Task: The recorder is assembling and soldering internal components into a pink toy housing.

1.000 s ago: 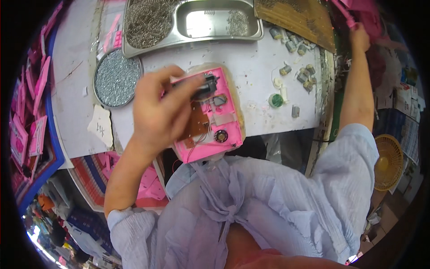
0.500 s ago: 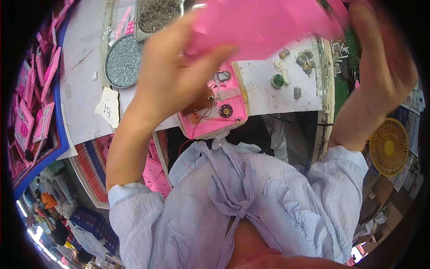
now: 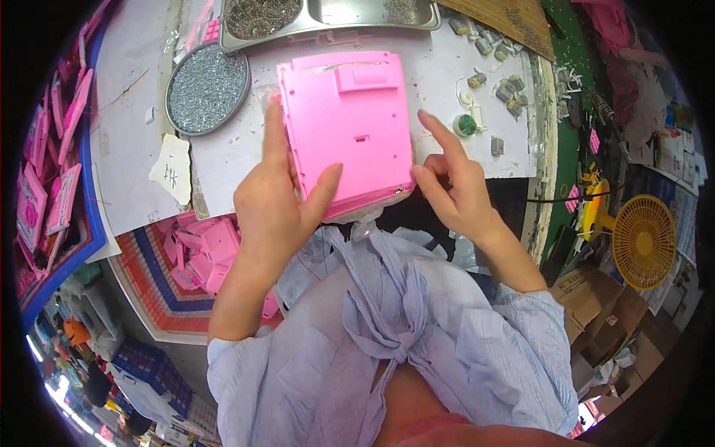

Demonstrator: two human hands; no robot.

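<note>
In front of me a pink plastic casing (image 3: 350, 141) lies with a smooth back panel upward, over the part that held wires and a round speaker a moment ago. My left hand (image 3: 275, 201) grips its left edge, thumb on the top face and fingers along the side. At the lower right corner is my right hand (image 3: 465, 190), its thumb tip at the casing's edge. The right index finger is stretched out, apart from the thumb, and the other fingers curl. The wires inside the casing are hidden.
Beyond the casing stands a steel compartment tray (image 3: 339, 28) of small metal parts. A round dish of screws (image 3: 208, 89) is at left. Small grey motors (image 3: 510, 93) and a green-topped spool (image 3: 465, 125) lie right. Bins hold pink parts (image 3: 201, 253); a yellow fan (image 3: 646, 242) stands far right.
The pink panel came down from high above the table onto the wired casing part, covering it. My right hand moved in from far right to the casing's corner; my left hand lowered with the panel.
</note>
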